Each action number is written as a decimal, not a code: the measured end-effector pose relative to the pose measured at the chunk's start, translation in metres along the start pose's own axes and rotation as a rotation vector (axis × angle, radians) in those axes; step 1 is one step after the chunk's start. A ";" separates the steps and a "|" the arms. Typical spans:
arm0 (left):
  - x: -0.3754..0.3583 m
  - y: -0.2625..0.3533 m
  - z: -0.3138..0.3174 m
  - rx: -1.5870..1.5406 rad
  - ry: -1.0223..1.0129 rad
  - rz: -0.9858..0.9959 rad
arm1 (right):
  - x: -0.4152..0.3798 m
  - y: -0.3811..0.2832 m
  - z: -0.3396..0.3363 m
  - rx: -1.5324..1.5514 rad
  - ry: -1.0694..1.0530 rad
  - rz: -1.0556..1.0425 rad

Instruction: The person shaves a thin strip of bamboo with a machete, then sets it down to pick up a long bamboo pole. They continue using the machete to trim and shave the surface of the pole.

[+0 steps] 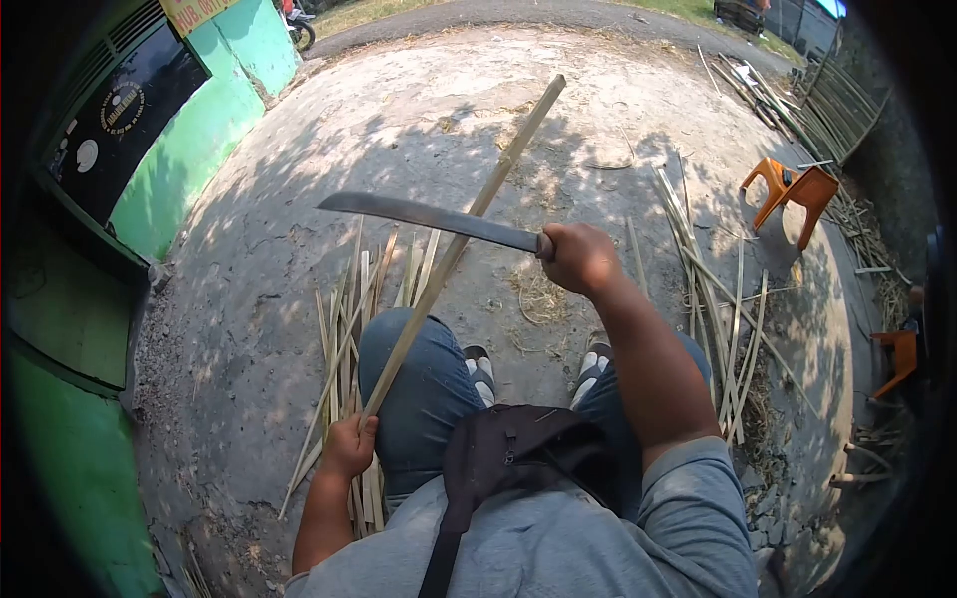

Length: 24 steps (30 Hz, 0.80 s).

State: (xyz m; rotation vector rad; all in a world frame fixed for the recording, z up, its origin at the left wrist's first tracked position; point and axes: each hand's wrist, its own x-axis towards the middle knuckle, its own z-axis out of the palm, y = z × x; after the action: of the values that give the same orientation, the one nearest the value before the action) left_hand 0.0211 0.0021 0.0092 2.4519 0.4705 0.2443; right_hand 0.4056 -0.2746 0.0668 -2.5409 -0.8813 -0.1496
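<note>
Left hand (349,447) clamped on the low end of a long pale bamboo strip (469,229), thin, straight, yellowish, running up from beside the left knee and slanting away over the concrete ground (399,140). Right hand (578,257) fisted on the handle of a machete (429,219), dull grey blade crossing the strip mid-length. More split strips (344,329) lie under the left leg.

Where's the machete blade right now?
In the head view, the machete blade sits centre frame, held by the right hand, crossing the bamboo strip.

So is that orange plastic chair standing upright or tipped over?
Tipped over: the orange plastic chair lies on its side on the ground, legs pointing sideways.
</note>
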 end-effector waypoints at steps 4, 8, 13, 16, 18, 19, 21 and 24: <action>0.008 0.002 -0.010 -0.018 -0.066 -0.032 | 0.007 0.030 -0.005 0.152 0.111 0.316; 0.008 0.003 -0.011 0.013 -0.101 -0.081 | -0.007 0.019 -0.005 0.073 0.075 0.187; 0.006 0.013 -0.005 0.032 -0.065 -0.064 | -0.025 -0.024 0.006 -0.193 -0.159 -0.291; 0.005 0.011 -0.007 0.032 -0.051 -0.031 | -0.023 -0.033 0.009 -0.241 -0.171 -0.378; 0.005 0.001 -0.006 0.017 -0.045 -0.011 | -0.013 -0.014 0.007 -0.159 -0.098 -0.259; 0.003 -0.002 -0.005 0.004 -0.041 -0.003 | -0.003 0.006 0.008 -0.058 -0.004 -0.127; 0.005 0.004 -0.010 0.031 -0.053 0.010 | 0.016 0.036 0.003 0.135 0.129 0.300; 0.011 0.007 -0.016 0.048 -0.086 0.000 | 0.006 0.048 -0.008 0.173 0.052 0.408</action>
State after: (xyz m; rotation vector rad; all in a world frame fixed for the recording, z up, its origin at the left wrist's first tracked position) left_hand 0.0289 0.0104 0.0266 2.4976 0.4446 0.1287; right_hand 0.4403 -0.3077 0.0571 -2.4794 -0.3263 -0.0110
